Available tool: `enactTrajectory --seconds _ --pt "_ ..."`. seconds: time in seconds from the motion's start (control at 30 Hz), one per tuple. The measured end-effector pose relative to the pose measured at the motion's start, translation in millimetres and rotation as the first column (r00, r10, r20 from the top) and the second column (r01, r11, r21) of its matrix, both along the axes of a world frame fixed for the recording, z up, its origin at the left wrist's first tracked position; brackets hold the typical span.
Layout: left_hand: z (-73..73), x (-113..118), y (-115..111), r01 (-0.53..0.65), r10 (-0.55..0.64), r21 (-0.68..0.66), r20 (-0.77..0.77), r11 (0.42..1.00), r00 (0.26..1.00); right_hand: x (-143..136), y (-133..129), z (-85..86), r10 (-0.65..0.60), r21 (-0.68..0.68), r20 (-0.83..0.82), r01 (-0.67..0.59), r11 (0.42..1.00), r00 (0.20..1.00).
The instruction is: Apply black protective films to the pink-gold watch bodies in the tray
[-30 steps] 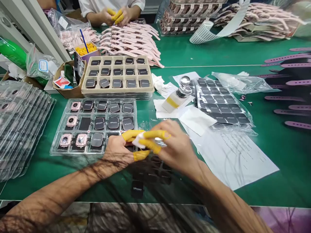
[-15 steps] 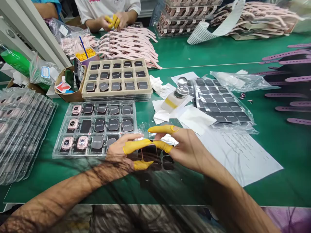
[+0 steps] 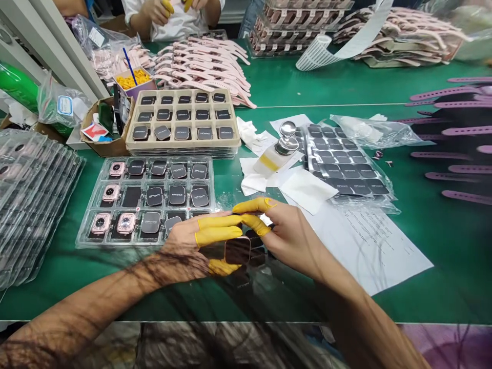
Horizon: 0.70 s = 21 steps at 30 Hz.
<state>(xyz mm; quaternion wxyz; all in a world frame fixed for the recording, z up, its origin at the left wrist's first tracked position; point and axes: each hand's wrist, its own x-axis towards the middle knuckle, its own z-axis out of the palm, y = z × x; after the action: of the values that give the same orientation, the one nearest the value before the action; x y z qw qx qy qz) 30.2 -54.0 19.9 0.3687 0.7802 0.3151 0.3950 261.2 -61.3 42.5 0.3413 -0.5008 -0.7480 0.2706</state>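
Note:
My left hand (image 3: 192, 245), with yellow finger cots, holds a smartwatch case (image 3: 237, 250) with a dark square face between its fingers and thumb. My right hand (image 3: 286, 233), also in yellow finger cots, has its index finger and thumb brought together over the left fingertips, at the top of the case. Whatever lies in that pinch is too small or hidden to make out. Under the hands lies a sheet of dark square stickers (image 3: 258, 259), partly covered. Left of the hands, a clear tray (image 3: 82, 225) holds pink watch cases (image 3: 125, 222) and dark square-faced pieces (image 3: 177, 195).
A beige tray (image 3: 128, 146) of dark-faced pieces stands behind the clear one. Stacked clear trays (image 3: 34, 215) are at left. A pump bottle (image 3: 271, 159), tissues (image 3: 307, 189), sticker sheets (image 3: 346, 159) and printed paper (image 3: 378, 251) lie right. Opposite, a co-worker's hands (image 3: 159, 11) show.
My right index finger has come down towards its thumb at the left fingertips. The watch case sits slightly lower and more face-on. The co-worker's hands have moved apart and up.

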Motion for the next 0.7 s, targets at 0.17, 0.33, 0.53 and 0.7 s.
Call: enactTrajectory --seconds 0.17,0.33,0.53,0.7 --pt "-8.9 -3.1 0.9 0.075 -0.070 0.111 -0.053 0.991 0.996 -3.6 0.9 -2.8 -0.045 0.023 -0.038 0.046 0.999 0.998" --pt "-9.0 -2.3 -0.7 0.080 -0.071 0.117 -0.079 0.990 0.994 -6.3 -1.3 -4.2 -0.123 -0.002 -0.017 0.123 0.992 0.992" --pt "-6.0 1.7 -7.5 0.053 -0.048 0.151 -0.040 0.987 0.998 -13.3 -4.8 -2.7 -0.187 0.068 -0.104 0.195 0.979 0.977" --pt "0.6 8.8 -15.0 0.050 -0.037 0.134 -0.094 0.990 0.995 -18.5 -6.7 -3.5 -0.284 0.121 -0.155 0.303 0.945 0.946"
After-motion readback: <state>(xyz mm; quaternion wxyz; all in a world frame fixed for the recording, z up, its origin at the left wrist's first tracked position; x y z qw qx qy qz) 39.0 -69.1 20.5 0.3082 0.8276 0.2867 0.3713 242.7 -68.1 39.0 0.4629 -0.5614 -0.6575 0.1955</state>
